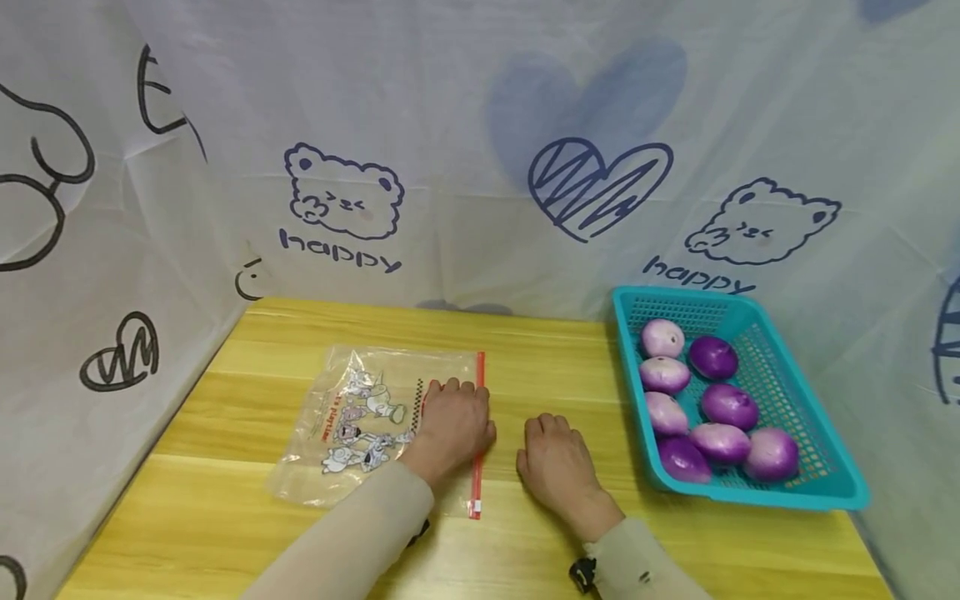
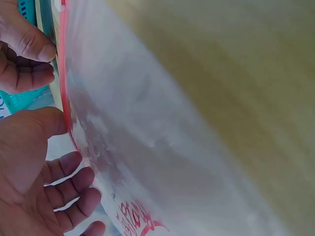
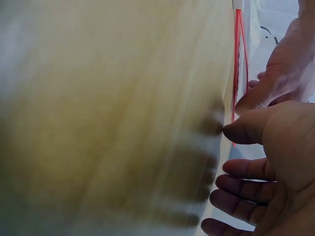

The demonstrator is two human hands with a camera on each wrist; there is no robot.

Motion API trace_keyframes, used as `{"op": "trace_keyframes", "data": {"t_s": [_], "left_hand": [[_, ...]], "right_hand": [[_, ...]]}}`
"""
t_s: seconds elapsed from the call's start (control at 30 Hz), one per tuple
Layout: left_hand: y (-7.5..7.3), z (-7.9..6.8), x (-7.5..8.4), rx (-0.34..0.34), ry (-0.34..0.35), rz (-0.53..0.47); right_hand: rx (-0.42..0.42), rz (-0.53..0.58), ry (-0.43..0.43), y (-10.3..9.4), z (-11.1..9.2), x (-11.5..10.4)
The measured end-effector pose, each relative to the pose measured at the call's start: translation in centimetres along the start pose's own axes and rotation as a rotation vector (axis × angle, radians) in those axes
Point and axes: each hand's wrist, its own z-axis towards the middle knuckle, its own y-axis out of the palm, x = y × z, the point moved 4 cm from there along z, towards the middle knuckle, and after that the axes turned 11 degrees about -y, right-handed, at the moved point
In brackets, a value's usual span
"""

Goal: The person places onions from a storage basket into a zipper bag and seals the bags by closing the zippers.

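Observation:
A clear plastic zip bag (image 1: 307, 454) with cartoon prints and red lettering lies flat on the wooden table, its red zip edge (image 1: 477, 487) facing right. My left hand (image 1: 452, 427) rests on the bag beside that edge, fingers loosely bent; in the left wrist view the thumb (image 2: 51, 120) touches the red strip. To the right of the bag, my right hand (image 1: 558, 467) has its fingertips on the bare wood and holds nothing. Its relaxed, spread fingers (image 3: 246, 189) show in the right wrist view.
A turquoise plastic basket (image 1: 832, 433) at the table's right holds several purple onions (image 1: 730, 407). White cloth (image 1: 465, 225) printed with bears and hearts hangs behind and to the left of the yellow wood-grain table (image 1: 555, 358).

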Motion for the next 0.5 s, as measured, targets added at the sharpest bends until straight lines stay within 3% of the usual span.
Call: {"op": "trace_keyframes", "data": {"t_s": [0.5], "left_hand": [[-0.58,0.47,-0.51,-0.040,-0.038,0.040]], "right_hand": [[-0.011,-0.005,0.007,-0.06,0.16,0.11]]}}
